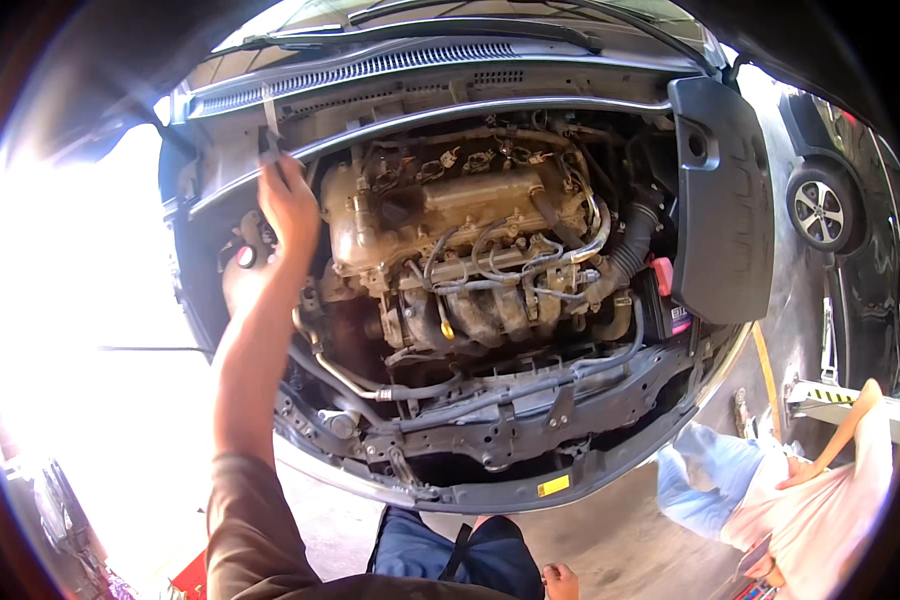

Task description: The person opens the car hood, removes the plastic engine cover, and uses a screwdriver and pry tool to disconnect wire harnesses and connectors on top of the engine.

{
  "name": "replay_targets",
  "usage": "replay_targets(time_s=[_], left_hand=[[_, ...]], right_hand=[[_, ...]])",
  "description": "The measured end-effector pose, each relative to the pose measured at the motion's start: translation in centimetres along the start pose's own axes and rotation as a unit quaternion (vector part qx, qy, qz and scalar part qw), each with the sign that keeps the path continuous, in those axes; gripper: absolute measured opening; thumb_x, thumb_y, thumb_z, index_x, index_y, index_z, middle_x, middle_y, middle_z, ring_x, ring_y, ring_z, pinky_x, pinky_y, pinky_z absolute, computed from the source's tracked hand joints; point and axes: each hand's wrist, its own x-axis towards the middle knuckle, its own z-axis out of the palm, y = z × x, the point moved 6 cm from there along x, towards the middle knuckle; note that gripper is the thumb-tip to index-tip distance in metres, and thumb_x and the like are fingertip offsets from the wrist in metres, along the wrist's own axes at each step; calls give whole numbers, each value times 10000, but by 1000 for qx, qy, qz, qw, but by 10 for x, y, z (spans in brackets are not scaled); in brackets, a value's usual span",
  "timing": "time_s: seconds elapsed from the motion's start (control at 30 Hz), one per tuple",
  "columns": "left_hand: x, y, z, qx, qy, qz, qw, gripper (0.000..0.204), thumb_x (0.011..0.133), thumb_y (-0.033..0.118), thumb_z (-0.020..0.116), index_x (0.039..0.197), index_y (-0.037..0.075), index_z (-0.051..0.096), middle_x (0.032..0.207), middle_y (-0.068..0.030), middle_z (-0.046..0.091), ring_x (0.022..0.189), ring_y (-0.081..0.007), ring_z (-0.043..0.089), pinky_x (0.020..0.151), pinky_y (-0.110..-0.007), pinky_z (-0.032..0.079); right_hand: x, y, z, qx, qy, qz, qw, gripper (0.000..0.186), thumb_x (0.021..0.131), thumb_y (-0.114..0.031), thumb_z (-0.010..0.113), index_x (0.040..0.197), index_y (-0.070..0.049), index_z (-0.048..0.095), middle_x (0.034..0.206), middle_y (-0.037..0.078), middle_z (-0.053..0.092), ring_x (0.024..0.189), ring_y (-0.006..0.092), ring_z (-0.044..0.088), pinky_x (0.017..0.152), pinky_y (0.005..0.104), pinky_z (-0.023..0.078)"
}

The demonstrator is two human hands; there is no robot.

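Observation:
My left hand (288, 205) reaches over the left side of an open engine bay, near the end of a silver strut bar (450, 113). Its fingers are closed around a dark, narrow thing (269, 142) with a pale strip above it; its kind I cannot make out. To the right of that hand lies the dusty brown engine (470, 200), its top uncovered, with wires and hoses across it. My right hand (560, 582) hangs low by my leg at the bottom edge, fingers curled in, with nothing visible in it.
A black plastic engine cover (722, 200) stands on the bay's right side, beside a battery with a pink-red terminal cap (662, 275). The front crossmember (510, 440) runs between me and the engine. At lower right a person in a pale shirt (810, 510) sits near a parked black car (870, 270).

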Motion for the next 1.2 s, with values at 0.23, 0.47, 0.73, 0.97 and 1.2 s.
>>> replay_targets(time_s=[0.23,0.47,0.73,0.97,1.2], left_hand=[[-343,140,-161,-105,-350,-300,881,216,1022,184,518,872,31,547,667,-59,528,588,-144,494,541,-336,427],[-529,196,-334,-119,-395,-575,706,202,1016,205,570,904,37,588,712,-38,600,617,-121,571,598,-289,476],[-421,163,-299,-95,-456,-487,739,325,1008,282,620,1014,-38,680,801,-40,639,725,-119,570,662,-293,465],[-399,150,-326,-171,-385,-525,739,236,1040,197,541,960,-6,630,743,-24,580,647,-125,527,605,-283,422],[-437,168,-357,-202,-386,-650,623,182,1014,177,567,969,13,631,848,-82,664,698,-184,610,681,-308,508]], right_hand=[[10,88,43,50,-47,60,996,460,973,-382,582,1291,-50,595,1130,213,668,1028,315,654,881,415,503],[29,45,54,113,22,-2,993,391,905,-334,661,1079,12,707,903,168,731,850,299,705,781,402,533],[91,41,68,133,72,-130,980,267,934,-258,664,965,1,718,804,90,717,689,183,664,665,339,521],[114,40,60,279,67,-87,954,287,908,-277,677,935,5,722,792,81,725,731,194,679,704,351,524],[129,69,50,280,80,-91,952,206,945,-200,663,961,4,687,765,82,684,613,176,627,552,335,496]])
